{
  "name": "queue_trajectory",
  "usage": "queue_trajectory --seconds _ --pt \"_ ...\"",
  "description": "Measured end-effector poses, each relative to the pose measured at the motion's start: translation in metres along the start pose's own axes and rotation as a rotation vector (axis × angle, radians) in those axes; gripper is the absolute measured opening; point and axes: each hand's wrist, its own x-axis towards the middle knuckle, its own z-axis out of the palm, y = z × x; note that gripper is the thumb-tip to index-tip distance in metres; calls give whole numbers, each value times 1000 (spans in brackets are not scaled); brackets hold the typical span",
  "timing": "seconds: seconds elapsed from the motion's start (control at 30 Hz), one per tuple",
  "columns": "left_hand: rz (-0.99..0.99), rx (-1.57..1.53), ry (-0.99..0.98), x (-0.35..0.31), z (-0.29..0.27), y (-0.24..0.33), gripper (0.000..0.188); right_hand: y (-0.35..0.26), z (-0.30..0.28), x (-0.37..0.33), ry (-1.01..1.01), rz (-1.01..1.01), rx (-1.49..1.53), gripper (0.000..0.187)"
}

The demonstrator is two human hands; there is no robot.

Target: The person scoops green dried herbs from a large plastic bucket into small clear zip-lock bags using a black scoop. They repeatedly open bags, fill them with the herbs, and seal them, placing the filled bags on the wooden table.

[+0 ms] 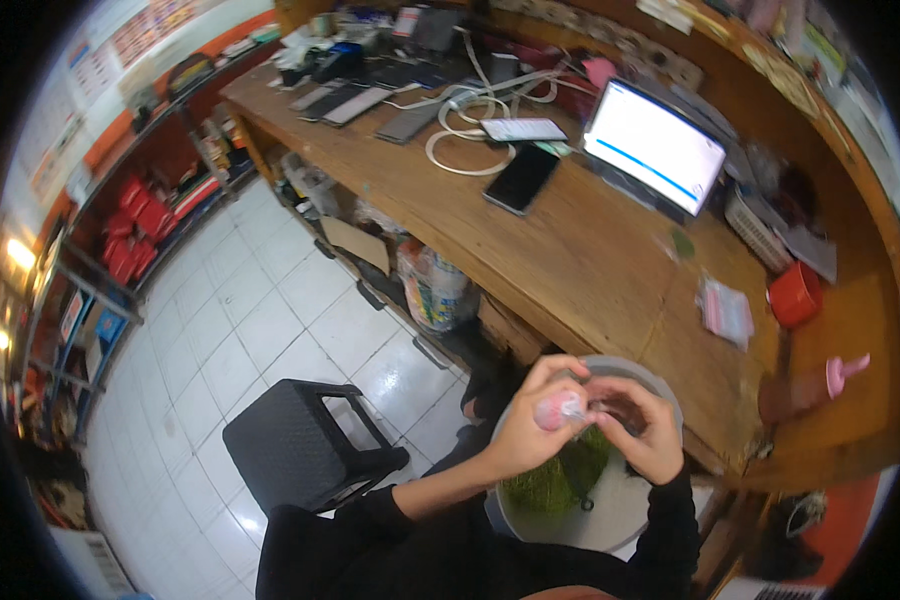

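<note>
My left hand (530, 436) is closed around a small pink bundle with a clear, whitish plastic-looking end (558, 410); its exact kind does not show. My right hand (653, 432) comes in from the right, thumb and fingers curled together at the bundle's whitish end. What those fingertips pinch is too small to make out. Both hands are over a round, pale grey tub (660, 372). Inside the tub lies a green, grass-like mass (550, 488), with a small dark piece beside it.
A wooden desk (580, 250) holds a lit tablet (655, 148), a black phone (523, 180), white cables, a pink packet (727, 312) and a red cup (796, 295). A pink-capped bottle (805, 392) stands at right. On the tiled floor is a black stool (305, 445).
</note>
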Motion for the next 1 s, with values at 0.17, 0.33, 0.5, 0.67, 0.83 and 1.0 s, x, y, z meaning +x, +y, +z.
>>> queue_trajectory --seconds 0.17,0.33,0.5,0.67,0.83,1.0 --pt "-401 -353 -111 -9 1 -6 19 11 -1 -15 38 54 68 13" --pt "-552 -376 -102 1 6 9 20 15 -10 -27 260 150 452 8" --pt "-617 -509 -200 -6 -6 -9 11 31 -11 -29 452 147 552 10" --pt "-652 -298 -113 -3 6 5 11 44 2 -22 656 64 297 16" --pt "-575 -260 -135 -3 11 5 11 26 4 -28 547 38 -145 18" --pt "-544 -221 -194 -6 8 -2 11 14 14 -26 272 98 96 13"
